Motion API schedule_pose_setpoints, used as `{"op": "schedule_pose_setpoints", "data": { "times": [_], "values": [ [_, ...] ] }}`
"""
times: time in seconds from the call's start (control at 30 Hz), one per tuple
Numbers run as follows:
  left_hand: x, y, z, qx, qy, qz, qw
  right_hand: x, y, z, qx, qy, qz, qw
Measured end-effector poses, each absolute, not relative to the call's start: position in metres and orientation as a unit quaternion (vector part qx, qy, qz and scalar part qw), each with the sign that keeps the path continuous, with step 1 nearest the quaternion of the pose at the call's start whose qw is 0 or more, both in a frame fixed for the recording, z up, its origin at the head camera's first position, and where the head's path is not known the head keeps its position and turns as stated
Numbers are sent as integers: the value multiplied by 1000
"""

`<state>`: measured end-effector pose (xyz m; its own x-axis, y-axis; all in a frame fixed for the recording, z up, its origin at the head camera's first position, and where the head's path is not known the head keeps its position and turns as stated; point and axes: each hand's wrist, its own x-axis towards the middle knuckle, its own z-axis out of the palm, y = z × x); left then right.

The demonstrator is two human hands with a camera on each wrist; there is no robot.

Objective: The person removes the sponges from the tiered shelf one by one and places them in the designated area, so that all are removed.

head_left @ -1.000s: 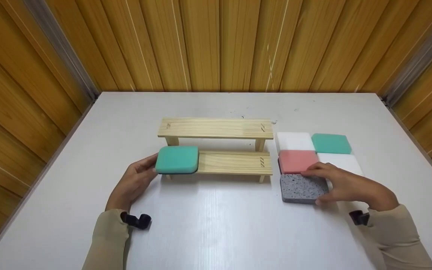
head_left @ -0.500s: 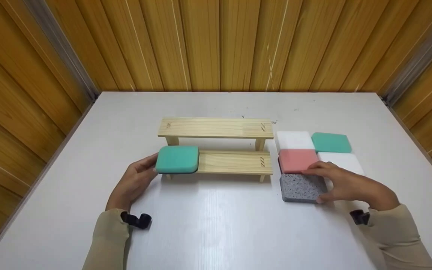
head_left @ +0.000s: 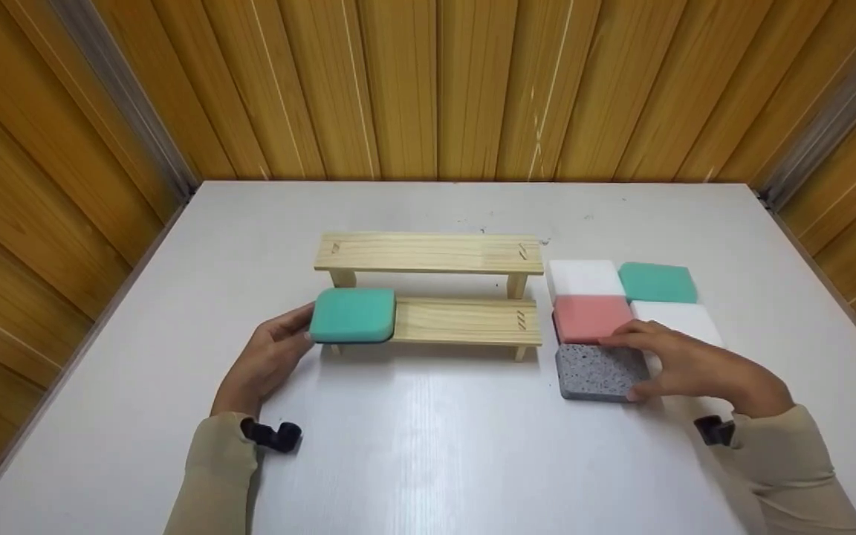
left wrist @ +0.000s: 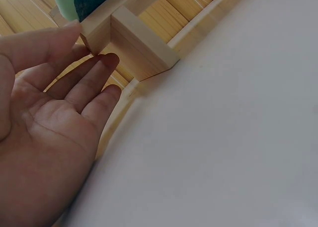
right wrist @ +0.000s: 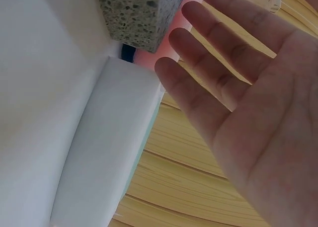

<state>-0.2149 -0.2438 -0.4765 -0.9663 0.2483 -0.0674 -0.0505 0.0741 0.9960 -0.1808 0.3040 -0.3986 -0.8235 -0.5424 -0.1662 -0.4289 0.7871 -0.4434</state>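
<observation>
My left hand touches the left end of a green sponge with a dark scouring layer beneath. This sponge lies at the left of the lower wooden shelf. In the left wrist view, the thumb of my left hand meets the sponge's lower corner, and the other fingers are loosely bent by the shelf's end. My right hand holds the right end of a grey speckled pumice stone, thumb at its front corner and index finger at its back edge. The right wrist view leaves the thumb out.
Behind the pumice stone lies a pink sponge, touching a white sponge. Beside them are another green sponge and a second white sponge, partly hidden by my right hand. A higher wooden shelf stands behind the lower one.
</observation>
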Motion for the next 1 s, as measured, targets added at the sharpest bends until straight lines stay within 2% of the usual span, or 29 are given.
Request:
{"op": "schedule_pose_setpoints", "data": {
  "times": [0.13,0.67,1.0],
  "values": [
    [-216,-243,-476,63,720,681,114,-181,304,-397,-275,933,-194,128],
    [-213,-245,-474,95,680,717,122,-180,297,-392,-314,925,-213,-1],
    [-214,-246,-475,99,680,716,121,-185,276,-381,-309,915,-257,-13]
  ]
}}
